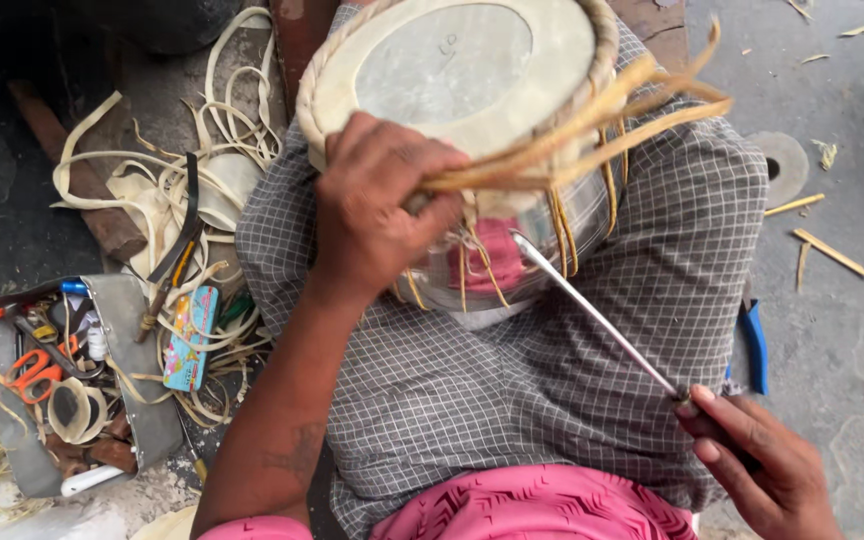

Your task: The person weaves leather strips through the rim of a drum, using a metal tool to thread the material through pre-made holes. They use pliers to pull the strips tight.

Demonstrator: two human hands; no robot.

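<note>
A small drum with a pale skin head and a braided rim rests on my lap, on grey checked cloth. My left hand lies over the drum's side and grips a bundle of tan hide straps that fan out to the right. My right hand, at the lower right, holds the handle end of a long thin metal awl. The awl's tip points at the lacing on the drum's metal shell, near a pink patch.
A grey metal tray at the left holds orange-handled scissors and small tools. Loose pale straps pile beside it. A blue-handled tool lies by my right thigh. Strap scraps litter the concrete floor.
</note>
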